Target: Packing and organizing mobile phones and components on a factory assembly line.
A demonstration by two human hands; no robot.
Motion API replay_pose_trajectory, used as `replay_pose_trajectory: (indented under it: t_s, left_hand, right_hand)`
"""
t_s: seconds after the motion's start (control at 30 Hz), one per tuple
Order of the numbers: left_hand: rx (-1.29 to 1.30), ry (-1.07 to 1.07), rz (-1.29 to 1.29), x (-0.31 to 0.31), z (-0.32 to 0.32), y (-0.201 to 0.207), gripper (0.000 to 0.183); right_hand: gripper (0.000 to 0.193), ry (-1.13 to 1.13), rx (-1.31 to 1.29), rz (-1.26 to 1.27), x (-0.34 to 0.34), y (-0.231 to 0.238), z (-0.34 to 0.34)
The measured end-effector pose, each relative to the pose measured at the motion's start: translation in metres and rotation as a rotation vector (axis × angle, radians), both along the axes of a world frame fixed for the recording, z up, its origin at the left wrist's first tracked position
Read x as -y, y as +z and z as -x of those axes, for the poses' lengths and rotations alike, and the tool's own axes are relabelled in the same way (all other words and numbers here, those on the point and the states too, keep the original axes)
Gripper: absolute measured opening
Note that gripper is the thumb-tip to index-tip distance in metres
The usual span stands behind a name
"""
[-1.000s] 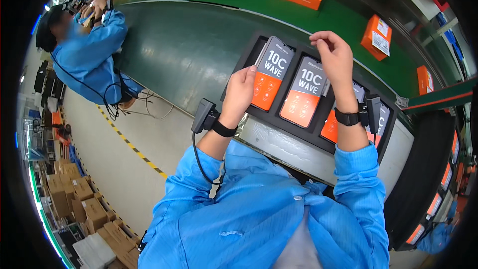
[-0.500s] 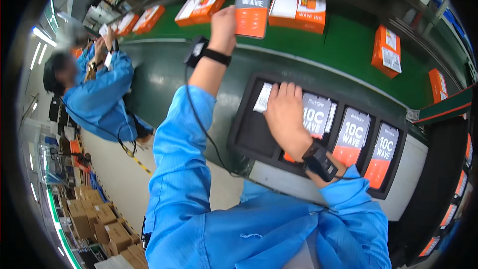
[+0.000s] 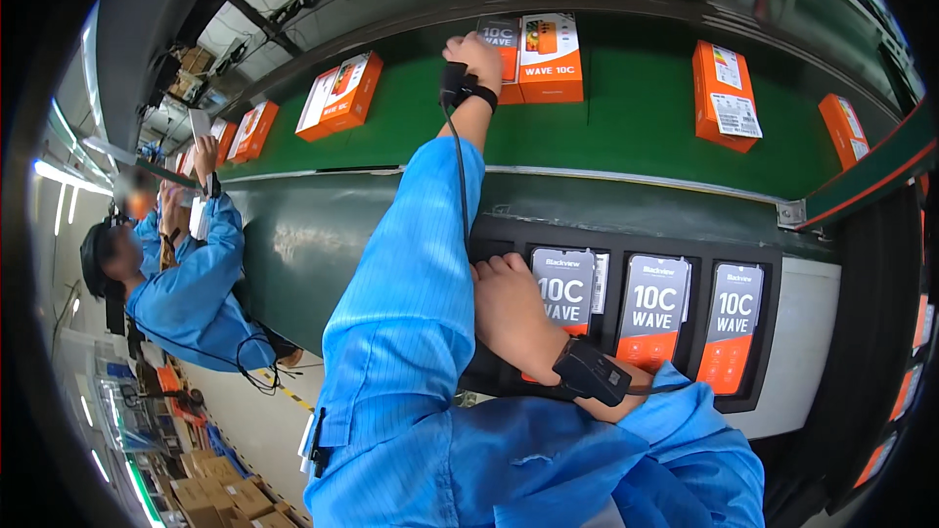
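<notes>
My left hand [image 3: 474, 61], fingers closed, grips the left edge of a smartphone [image 3: 501, 32] with grey-and-orange printed film. The phone is over the left of two orange-and-white boxes [image 3: 553, 78] side by side on the green conveyor; whether it touches the box is unclear. My right hand [image 3: 518, 318] rests at the left end of a black slotted tray [image 3: 773, 328]. Its fingers are bent and close together, their tips hidden. Beside it lies a phone [image 3: 565, 279] in a slot, a white label strip along its right. Two more such phones [image 3: 653, 298] fill the slots further right.
Further boxes stand on the belt: an orange-and-white pair [image 3: 339, 98] at left, a labelled orange box [image 3: 725, 98] at right. A metal rail [image 3: 636, 184] borders the belt. A co-worker in blue [image 3: 191, 269] works at far left. Cartons [image 3: 220, 484] sit on the floor.
My left hand has brought the phone down over the left box. My right hand's fingers have gone from stretched out to bent. The whole view has shifted and turned.
</notes>
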State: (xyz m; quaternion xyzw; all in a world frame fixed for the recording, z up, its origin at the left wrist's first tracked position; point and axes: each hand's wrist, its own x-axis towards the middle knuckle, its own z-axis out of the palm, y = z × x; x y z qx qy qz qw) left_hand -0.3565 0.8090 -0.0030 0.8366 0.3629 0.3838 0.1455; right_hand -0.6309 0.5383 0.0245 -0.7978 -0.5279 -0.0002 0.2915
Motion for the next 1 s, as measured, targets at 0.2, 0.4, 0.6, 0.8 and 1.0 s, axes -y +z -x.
replay_pose_trajectory:
  t_s: [0.2,0.4,0.6,0.8,1.0]
  left_hand:
    - [-0.392,-0.289,-0.189,0.118,-0.021,-0.009,0.071]
    - [-0.457,-0.462,-0.165,0.147,-0.015,0.005,0.078]
    - [-0.180,-0.531,-0.147,0.168,-0.007,0.020,0.069]
    - [-0.317,-0.312,-0.258,0.077,0.013,0.072,0.062]
    - [-0.470,-0.332,-0.165,0.087,0.017,0.061,0.066]
  right_hand:
    - [0.024,0.011,0.028,0.074,0.005,0.006,0.001]
    - [0.019,0.021,-0.053,-0.055,0.004,-0.002,-0.001]
    - [0.018,0.030,0.017,0.045,0.005,-0.006,-0.003]
    - [0.023,0.019,-0.061,-0.055,0.001,-0.003,0.006]
    - [0.020,0.003,-0.064,0.012,-0.006,-0.006,-0.001]
